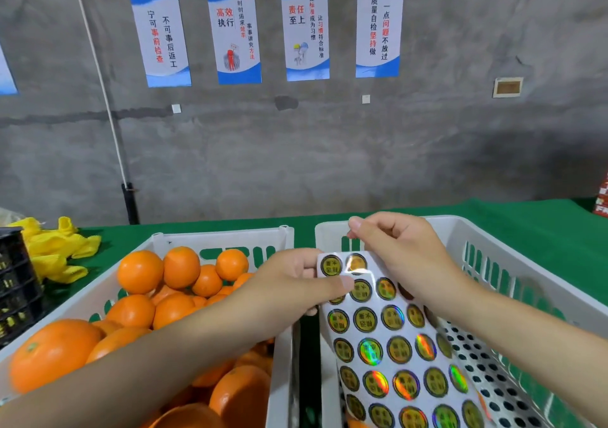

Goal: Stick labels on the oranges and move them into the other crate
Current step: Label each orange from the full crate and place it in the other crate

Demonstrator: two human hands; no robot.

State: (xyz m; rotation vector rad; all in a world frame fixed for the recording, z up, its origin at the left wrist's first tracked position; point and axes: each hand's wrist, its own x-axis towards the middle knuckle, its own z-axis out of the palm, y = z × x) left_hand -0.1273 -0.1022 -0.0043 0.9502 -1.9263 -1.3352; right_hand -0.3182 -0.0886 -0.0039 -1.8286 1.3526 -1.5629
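My left grip is closed on the label sheet, thumb pinching its upper left part from the front with the fingers behind. The sheet hangs down from that grip over the near end of the other crate. My right grip sits just beside the left one, at the sheet's upper right. It is narrow, with thumb and forefinger fingertips pressed together a little above the sheet's top edge. I cannot tell whether a peeled label is between them. The oranges are piled high in the full crate under and beyond my left forearm, well clear of both grips. None of the fruit I can see carries a label. The crate below my right grip shows mostly bare perforated floor. A sliver of orange colour peeks out under the sheet's lower edge, too hidden to call a fruit. Nearly every row of the sheet that I can see is complete. I judge the job to be at or near its start, with a label perhaps just coming off. Almost all the sticking and moving is left to do. Both crates stand side by side on the green table.
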